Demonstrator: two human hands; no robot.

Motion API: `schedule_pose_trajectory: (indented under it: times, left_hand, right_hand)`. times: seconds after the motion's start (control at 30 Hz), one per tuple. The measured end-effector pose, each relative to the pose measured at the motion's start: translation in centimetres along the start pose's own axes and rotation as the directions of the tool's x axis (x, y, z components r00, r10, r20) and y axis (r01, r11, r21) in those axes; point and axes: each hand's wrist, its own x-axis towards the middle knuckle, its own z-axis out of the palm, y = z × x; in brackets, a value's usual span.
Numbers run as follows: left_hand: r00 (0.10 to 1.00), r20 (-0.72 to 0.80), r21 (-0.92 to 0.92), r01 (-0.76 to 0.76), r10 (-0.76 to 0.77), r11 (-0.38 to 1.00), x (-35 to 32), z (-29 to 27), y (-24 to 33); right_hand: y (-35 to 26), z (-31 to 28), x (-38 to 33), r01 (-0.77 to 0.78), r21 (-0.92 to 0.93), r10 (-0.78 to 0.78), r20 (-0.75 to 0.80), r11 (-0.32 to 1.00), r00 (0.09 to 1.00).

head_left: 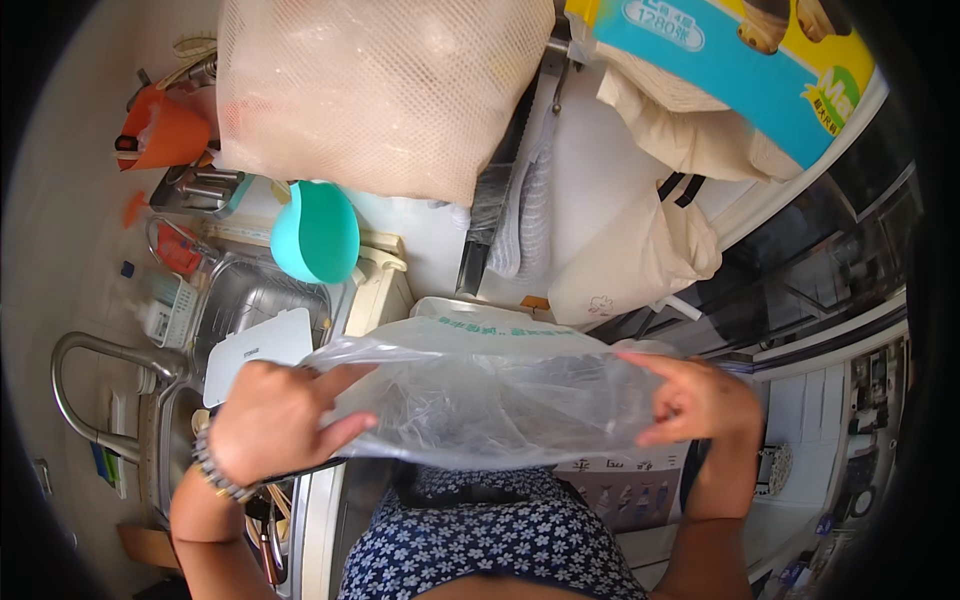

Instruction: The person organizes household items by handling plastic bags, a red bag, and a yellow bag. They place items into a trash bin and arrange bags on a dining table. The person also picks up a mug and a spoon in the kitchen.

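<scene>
A clear plastic bag [490, 400] with faint green print on its far side is stretched between my hands in front of my body, its mouth spread wide. My left hand [275, 420], a watch at the wrist, holds the bag's left end. Its index finger and thumb reach apart over the mouth, while its other fingers are mostly hidden. At the bag's right end, my right hand [705, 400] holds the rim, with index finger and thumb apart and the rest curled. Inside the bag I see only crumpled, see-through film.
To the left is a metal sink [250, 290] with a curved faucet [75, 350] and a white board [260, 350]. A turquoise bowl [318, 235] stands beside it. Farther back are a large mesh bag [370, 90], a cream cloth bag [640, 255] and a blue-yellow package [710, 60].
</scene>
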Motion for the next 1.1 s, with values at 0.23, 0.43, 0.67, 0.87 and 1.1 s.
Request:
schedule_pose_trajectory:
  times: [0.23,0.43,0.67,0.87,1.1]
  left_hand:
    - [0.955,-0.286,0.077,-0.057,0.077,0.995,-9.8,-9.7,3.0]
    - [0.947,-0.3,0.261,-0.037,0.118,0.965,-10.6,-10.2,3.5]
    - [0.938,-0.319,0.335,-0.025,0.138,0.942,-11.0,-10.6,4.0]
    - [0.938,-0.33,0.394,0.03,0.111,0.918,-10.7,-11.2,5.2]
    - [0.982,0.078,-0.036,-0.172,0.175,0.984,-0.7,-4.4,1.1]
  right_hand:
    - [-8.4,-2.3,-12.2,0.318,-0.814,-0.595,-0.042,0.486,0.802]
    - [-12.5,-2.4,-13.6,0.035,-0.82,-0.236,-0.123,0.571,0.964]
    - [-11.2,-0.4,-12.0,0.144,-0.81,-0.308,-0.046,0.568,0.95]
    - [-10.1,-0.2,-11.3,0.239,-0.777,-0.386,-0.006,0.582,0.922]
    - [-4.8,-2.7,-4.8,0.147,-0.449,-0.18,-0.032,0.882,0.983]
